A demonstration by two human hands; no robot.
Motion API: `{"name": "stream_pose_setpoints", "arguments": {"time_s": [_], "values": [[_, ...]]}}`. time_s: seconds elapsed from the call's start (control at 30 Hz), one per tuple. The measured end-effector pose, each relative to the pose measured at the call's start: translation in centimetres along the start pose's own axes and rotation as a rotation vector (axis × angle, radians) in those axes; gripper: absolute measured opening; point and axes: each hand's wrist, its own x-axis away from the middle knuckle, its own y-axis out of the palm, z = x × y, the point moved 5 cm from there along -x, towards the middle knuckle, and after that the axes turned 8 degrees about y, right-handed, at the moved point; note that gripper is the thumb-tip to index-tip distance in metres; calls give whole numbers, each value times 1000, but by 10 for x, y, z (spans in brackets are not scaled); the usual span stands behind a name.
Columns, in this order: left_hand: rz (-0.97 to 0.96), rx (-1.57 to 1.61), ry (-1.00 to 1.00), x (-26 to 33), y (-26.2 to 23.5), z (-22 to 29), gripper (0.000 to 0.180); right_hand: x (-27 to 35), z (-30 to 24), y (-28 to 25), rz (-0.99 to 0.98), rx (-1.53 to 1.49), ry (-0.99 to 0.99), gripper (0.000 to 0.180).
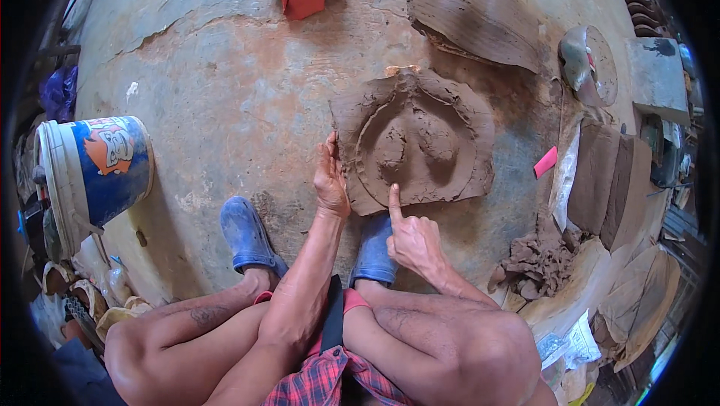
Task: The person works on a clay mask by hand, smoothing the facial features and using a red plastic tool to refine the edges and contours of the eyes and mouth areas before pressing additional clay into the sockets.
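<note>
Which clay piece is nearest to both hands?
The slab with two rounded mounds: left hand and right hand are at its edges; the sheet and crumbly heap lie farther.

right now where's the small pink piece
The pink piece is at the right of the head view, just left of the pale strip, with the moulded clay farther left.

Clay slab [420, 169], left fingers [325, 162] alongside, right fingers [395, 202] at near edge
</note>
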Motion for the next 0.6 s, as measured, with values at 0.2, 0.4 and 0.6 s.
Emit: {"name": "stream_pose_setpoints", "arguments": {"time_s": [0.2,0.4,0.6], "values": [[-15,8,-3,-3,-5,-4,83,-11,-18,-6,24,-119,12,105],[-100,-30,15,0,1,9,82,-13,-27,-17,84,-213,34,92],[-138,-675,190,45,21,23,137,5,21,-44,416,-613,173,47]]}}
